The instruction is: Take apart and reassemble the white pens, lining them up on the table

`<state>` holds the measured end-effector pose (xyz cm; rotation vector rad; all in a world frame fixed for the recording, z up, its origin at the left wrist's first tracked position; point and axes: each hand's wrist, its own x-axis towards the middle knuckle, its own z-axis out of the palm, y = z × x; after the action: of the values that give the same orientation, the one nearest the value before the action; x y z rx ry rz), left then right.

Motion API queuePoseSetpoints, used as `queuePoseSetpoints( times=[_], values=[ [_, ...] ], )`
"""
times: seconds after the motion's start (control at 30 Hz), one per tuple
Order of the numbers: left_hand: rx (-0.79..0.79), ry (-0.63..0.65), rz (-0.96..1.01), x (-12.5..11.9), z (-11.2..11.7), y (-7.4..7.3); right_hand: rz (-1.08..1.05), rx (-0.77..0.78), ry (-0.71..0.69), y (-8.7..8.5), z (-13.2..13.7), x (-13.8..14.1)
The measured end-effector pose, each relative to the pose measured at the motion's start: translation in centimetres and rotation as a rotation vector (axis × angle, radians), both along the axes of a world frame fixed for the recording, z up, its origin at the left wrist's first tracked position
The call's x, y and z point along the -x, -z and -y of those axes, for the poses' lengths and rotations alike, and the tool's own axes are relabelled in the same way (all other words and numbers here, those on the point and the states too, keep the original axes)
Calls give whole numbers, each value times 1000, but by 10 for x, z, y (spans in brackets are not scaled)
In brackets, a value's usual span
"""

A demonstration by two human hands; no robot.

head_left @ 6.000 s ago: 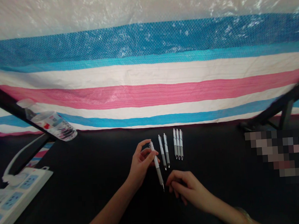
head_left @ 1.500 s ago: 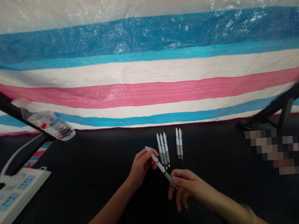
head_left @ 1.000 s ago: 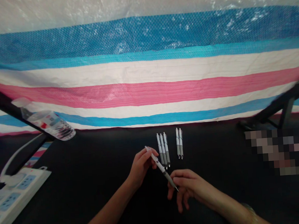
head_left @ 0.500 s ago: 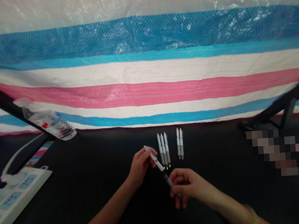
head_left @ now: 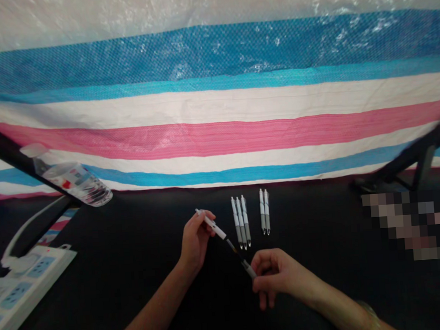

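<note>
My left hand [head_left: 194, 237] grips the white upper barrel of a pen [head_left: 214, 228], which points up and to the left. My right hand [head_left: 273, 276] pinches the grey grip section [head_left: 249, 269] of the same pen. The two halves are pulled apart, and a thin dark refill [head_left: 233, 246] shows between them. Behind my hands, on the black tabletop [head_left: 137, 271], three white-and-grey pens [head_left: 241, 222] lie side by side. Two more pens [head_left: 265, 217] lie just right of them.
A clear plastic water bottle [head_left: 72, 179] leans at the left against a black bar. A white power strip [head_left: 13, 290] with a cable sits at the left edge. A striped blue, white and pink tarp [head_left: 216, 115] hangs behind. A black stand [head_left: 411, 159] is at the right.
Six seconds ago three pens lay in the right group and two in the left; one has moved across. In the last second my hands pulled the held pen's halves apart, exposing the refill.
</note>
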<state>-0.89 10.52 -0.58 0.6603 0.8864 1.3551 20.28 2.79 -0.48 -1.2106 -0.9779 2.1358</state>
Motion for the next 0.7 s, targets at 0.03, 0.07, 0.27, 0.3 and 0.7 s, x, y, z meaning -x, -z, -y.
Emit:
queuePoseSetpoints(
  times=[0.03, 0.07, 0.27, 0.3, 0.7],
  values=[
    [1, 9, -2, 0, 0, 0, 1, -4, 0, 0, 0, 0],
    [3, 27, -5, -1, 1, 0, 3, -6, -1, 0, 0, 0],
    [-86, 287, -142, -4, 9, 0, 15, -39, 16, -1, 0, -1],
    [-120, 347, -181, -4, 11, 0, 16, -48, 19, -1, 0, -1],
    [-273, 597, -269, 0, 14, -2, -48, -59, -11, 5, 0, -4]
  ],
)
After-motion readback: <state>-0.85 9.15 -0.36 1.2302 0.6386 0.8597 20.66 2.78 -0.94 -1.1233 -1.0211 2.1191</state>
